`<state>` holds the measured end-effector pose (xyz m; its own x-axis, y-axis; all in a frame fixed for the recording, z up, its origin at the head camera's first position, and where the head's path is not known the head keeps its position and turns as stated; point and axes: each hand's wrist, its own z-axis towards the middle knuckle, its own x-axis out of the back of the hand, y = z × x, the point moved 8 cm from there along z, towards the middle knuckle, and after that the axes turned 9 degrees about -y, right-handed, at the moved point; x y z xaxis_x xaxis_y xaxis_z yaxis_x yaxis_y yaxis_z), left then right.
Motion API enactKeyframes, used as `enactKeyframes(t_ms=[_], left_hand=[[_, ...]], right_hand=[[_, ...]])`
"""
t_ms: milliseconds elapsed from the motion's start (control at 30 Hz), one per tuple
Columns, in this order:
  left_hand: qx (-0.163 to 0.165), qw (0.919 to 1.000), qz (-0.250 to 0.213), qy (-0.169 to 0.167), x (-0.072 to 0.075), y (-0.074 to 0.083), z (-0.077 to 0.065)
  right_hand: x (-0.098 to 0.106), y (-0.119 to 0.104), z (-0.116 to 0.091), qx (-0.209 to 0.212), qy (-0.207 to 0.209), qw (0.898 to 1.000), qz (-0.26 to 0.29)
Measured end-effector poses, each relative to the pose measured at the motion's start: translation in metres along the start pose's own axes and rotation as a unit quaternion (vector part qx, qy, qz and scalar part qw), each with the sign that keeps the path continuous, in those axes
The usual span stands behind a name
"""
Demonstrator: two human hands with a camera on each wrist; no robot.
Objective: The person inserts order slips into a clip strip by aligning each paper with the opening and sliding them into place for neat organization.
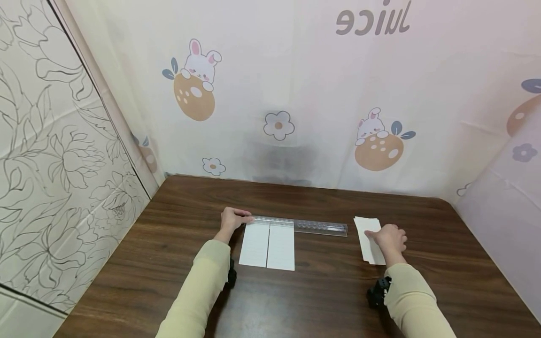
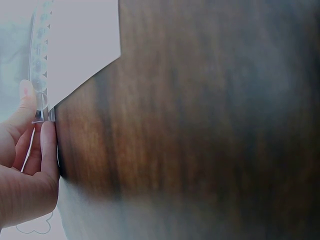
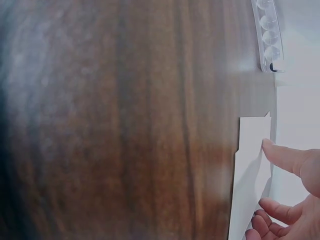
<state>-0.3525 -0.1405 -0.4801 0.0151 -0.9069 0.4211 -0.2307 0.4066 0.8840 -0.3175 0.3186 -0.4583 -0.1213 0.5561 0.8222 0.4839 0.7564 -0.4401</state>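
At far L, a white panel (image 1: 63, 155) w/ line-drawn flowers stands beside the brown table (image 1: 321, 291). Next comes the L sleeve (image 1: 192, 291), pale yellow, w/ a black device (image 1: 231, 274) at the wrist. The L hand (image 1: 232, 220) pinches the left end of the clear ruler (image 1: 301, 226) betw. thumb and fingers. This ruler lies on the table, pointing to the right, w/ a row of round bumps along it. It runs along the top edges of 2 white sheets: the left sheet (image 1: 254, 246) and the right sheet (image 1: 281, 247), side by side w/ a thin gap. Further R, well apart from them and near the ruler's right end, is a small stack of papers (image 1: 368, 248), edges not quite aligned. The R hand (image 1: 390, 237) puts its thumb on this stack, other fingers bent near the right edge; if they pinch it, I can't tell. The R sleeve (image 1: 416, 295) is pale yellow too. Behind the table hangs a pale curtain (image 1: 296, 61) w/ rabbits, fruits, etc.
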Motion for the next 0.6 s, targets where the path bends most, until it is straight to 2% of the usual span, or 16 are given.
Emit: enactKeyframes(t_ms=[367, 600], left_hand=[[0.001, 1.0, -0.003, -0.002, -0.0007, 0.0001, -0.0005], [-0.001, 1.0, 0.001, -0.002, -0.0004, -0.0003, 0.0005]], right_hand=[[-0.0002, 0.0026, 0.002, -0.001, -0.002, 1.0, 0.005], [0.0002, 0.0034, 0.0015, -0.002, 0.014, 1.0, 0.015]])
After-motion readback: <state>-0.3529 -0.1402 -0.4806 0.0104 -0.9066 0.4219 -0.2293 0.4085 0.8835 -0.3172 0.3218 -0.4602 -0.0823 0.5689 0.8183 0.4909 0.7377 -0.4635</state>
